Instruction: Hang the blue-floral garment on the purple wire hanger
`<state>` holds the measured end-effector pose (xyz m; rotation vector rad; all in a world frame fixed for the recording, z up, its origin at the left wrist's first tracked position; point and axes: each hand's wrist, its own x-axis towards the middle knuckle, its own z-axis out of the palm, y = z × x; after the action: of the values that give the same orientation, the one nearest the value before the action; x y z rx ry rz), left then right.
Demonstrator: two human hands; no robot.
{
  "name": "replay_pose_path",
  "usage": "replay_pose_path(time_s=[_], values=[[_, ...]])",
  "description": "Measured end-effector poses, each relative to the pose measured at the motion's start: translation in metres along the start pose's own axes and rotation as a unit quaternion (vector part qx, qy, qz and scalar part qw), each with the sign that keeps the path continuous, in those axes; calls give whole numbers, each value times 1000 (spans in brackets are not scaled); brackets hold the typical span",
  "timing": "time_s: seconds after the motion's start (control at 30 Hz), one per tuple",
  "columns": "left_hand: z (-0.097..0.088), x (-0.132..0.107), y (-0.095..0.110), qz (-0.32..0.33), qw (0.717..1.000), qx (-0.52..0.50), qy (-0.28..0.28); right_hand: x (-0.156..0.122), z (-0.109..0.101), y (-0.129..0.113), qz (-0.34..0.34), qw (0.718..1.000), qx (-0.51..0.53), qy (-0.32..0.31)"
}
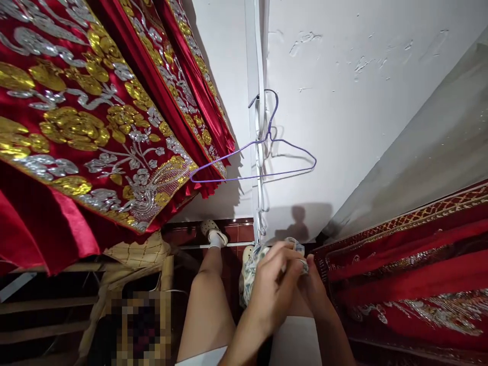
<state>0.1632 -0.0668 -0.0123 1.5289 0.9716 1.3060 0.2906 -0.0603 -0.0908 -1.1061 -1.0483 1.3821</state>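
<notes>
Low in the middle, my left hand (272,277) is closed with bent fingers on a patterned cloth (251,272), whitish with dark and greenish marks. Some folds of the cloth hang down beside my leg. Close against it on the right, my right hand (314,284) touches the same bunched cloth, its thumb up and its other fingers mostly hidden. Above both hands, a purple wire hanger (229,179) hangs by its hook from a white hanging strip (260,66) with loops, bearing no garment.
Red cloth with gold and silver sequins (76,127) hangs at the left. A bamboo chair (91,305) with a woven cushion (139,249) stands below it. More red embroidered cloth (415,274) lies at the right. White wall (343,101) rises ahead; a clog (213,233) is on one foot.
</notes>
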Motion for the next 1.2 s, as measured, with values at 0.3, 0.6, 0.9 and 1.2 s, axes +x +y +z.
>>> replay_pose_path(time_s=[0.3,0.6,0.9,1.2], values=[[-59,17,-12,2,992,94,82,26,25,-50,30,944,-34,-326],[-99,-8,-24,-153,935,190,-257,113,15,-132,-369,919,-138,-17],[-168,19,23,-141,788,574,-174,181,1,-93,-186,920,-344,28],[-180,107,40,39,752,650,-98,137,-40,-123,-189,934,-303,6]])
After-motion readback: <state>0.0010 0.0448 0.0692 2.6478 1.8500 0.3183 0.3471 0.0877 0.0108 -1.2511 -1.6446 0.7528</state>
